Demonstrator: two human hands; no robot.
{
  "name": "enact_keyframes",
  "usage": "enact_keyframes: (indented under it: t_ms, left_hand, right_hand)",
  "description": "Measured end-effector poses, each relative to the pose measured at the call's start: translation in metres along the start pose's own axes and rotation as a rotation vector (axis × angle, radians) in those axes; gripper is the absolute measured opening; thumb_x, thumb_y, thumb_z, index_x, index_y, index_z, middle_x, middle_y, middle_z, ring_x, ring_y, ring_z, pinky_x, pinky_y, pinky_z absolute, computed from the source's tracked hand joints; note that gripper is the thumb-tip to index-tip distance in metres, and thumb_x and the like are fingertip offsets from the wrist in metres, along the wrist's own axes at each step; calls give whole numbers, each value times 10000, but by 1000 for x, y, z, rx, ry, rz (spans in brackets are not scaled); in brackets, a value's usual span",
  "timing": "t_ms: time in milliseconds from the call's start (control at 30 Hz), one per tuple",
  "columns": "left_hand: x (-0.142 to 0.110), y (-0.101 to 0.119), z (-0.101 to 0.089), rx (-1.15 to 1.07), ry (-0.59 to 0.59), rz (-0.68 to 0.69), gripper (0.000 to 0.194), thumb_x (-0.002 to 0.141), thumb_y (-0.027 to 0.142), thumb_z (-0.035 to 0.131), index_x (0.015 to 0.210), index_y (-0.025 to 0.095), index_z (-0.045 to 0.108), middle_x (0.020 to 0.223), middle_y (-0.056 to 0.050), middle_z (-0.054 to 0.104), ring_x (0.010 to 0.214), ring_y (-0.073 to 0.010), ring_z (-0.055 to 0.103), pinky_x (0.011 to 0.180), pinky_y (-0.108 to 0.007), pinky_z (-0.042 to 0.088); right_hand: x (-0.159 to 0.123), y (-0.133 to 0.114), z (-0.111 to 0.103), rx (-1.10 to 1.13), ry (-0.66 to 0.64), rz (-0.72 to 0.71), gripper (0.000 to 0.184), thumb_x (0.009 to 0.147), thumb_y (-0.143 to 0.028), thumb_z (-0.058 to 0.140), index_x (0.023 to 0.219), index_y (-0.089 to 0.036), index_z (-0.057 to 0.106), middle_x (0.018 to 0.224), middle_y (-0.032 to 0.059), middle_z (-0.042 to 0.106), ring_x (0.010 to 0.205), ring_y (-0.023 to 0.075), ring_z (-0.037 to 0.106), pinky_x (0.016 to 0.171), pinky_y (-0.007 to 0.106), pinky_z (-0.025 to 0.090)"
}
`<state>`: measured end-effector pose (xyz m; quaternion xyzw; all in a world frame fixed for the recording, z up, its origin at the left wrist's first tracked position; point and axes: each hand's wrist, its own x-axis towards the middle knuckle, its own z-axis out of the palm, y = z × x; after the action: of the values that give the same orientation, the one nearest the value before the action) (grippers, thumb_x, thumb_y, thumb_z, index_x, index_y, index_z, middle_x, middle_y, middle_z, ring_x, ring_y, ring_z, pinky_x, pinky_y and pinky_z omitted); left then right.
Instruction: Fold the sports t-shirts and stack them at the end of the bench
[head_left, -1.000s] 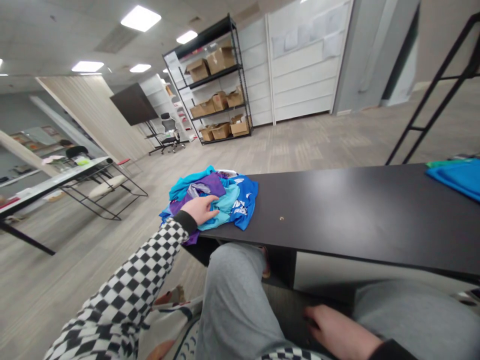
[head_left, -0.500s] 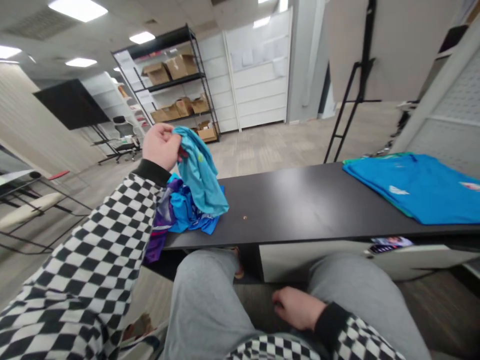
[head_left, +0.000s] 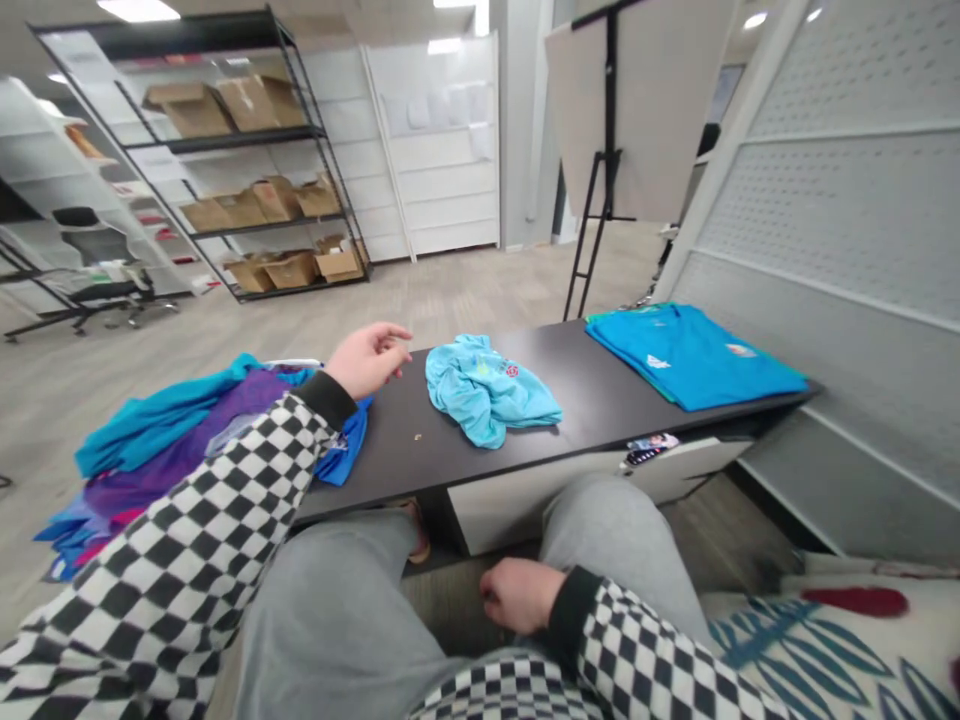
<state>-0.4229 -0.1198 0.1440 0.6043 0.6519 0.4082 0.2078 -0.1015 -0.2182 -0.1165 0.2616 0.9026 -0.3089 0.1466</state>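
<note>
A crumpled light-blue shirt (head_left: 491, 385) with a small red print lies on the dark tabletop (head_left: 397, 455). My left hand (head_left: 371, 358) hovers to the left of it, fingers apart and slightly bent, holding nothing. Under that forearm, a heap of blue and purple clothes (head_left: 187, 425) spreads over the table's left end, partly hidden by my sleeve. Down by my thighs rests my right hand (head_left: 521, 595), its fingers curled in with nothing visible in them. Toward the table's right end, a flat folded blue shirt (head_left: 697, 355) lies on top of something green.
A white drawer front (head_left: 510, 500) sits below the tabletop, with a remote control (head_left: 645, 455) lying at its upper edge. Behind the table stand a board on a black stand (head_left: 611, 120) and a shelf with cardboard boxes (head_left: 262, 200). A grey partition (head_left: 840, 300) borders the right side.
My left hand has let go of the light-blue shirt, now lying mid-table, apart from the heap. My view has swung right. The right hand stays curled by my thighs.
</note>
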Motion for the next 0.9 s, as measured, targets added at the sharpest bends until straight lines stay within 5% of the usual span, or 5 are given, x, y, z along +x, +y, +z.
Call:
enact_keyframes:
  t_ms: [300,533,700,800,900]
  left_hand:
    - [-36,-69,160,503,-160,347,344,988,371,728,1294,238,811,1337,-131,771,1256,-356,689,1115,-531,547]
    - [-46,-91,125,425,-222,352,229,879,225,702,1055,269,842,1132,-61,820,1118,-309,732,1060,-474,542]
    - [-41,-125,72,616,115,11,240,854,164,648,954,251,849,1234,-109,826,1270,-418,705,1267,-745,328]
    - [-42,-129,59,649,362,3,282,862,187,670,1076,236,847,1398,-159,772,1389,-477,633,1297,-830,219]
    - [-49,-110,79,542,337,209,416,911,177,636,1285,231,810,1447,-161,741,1398,-406,642,1314,-703,359]
  right_hand:
    - [-1,-10,-2,29,44,-56,312,934,-288,684,1165,-225,884,1009,117,869,927,286,812,755,316,555]
    - [-28,-8,-117,445,718,-188,312,1086,-352,617,1284,-225,823,1069,73,850,908,216,765,864,323,591]
    - [-23,39,-223,234,878,-9,248,1034,-306,666,1186,-202,830,992,75,831,889,231,745,876,356,573]
    - [-17,82,-243,132,913,173,281,965,-167,632,1161,-179,834,1083,115,839,991,250,756,957,374,568]
    - [-14,112,-235,121,893,234,295,965,-148,615,1167,-172,829,1194,148,828,1122,276,750,1055,404,555]
